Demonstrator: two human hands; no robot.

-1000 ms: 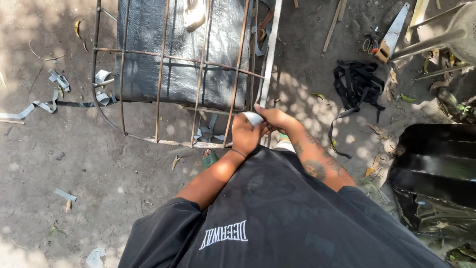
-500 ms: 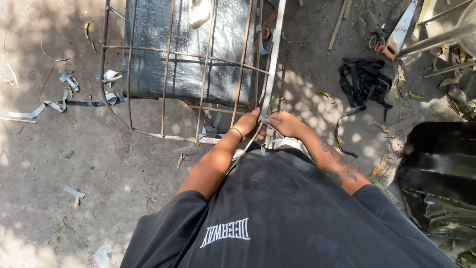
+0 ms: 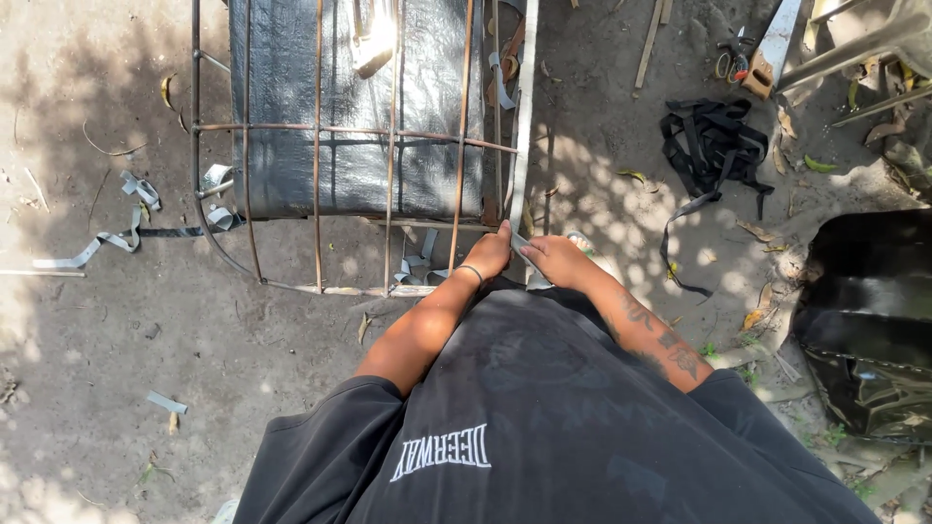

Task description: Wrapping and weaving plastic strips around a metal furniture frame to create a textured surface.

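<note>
Bare dirt ground (image 3: pixel 116 369), dappled with shade, littered with dry leaves and offcuts. At far left lay a pale strap scrap (image 3: pixel 97 247), curled and flat on the dirt. Next, a rusted rebar frame (image 3: pixel 317 194) stood over a sheet of black plastic (image 3: pixel 349 107) — bars running up and across, a curved bar at its near left corner. More strap pieces lay under the frame's near edge.

The left hand (image 3: pixel 488 254), a thin band at the wrist, sat at the frame's near right corner, fingers closed on the long pale strap (image 3: pixel 525 116) that ran straight up along the right-hand bar. The right hand (image 3: pixel 549 260) was just beside it, touching, fingers pinched together on the strap's lower end — exact grip partly hidden.

Further right: a tangle of black straps (image 3: pixel 714 146) on the dirt, then a dark metal container (image 3: pixel 869 320) at the edge.
</note>
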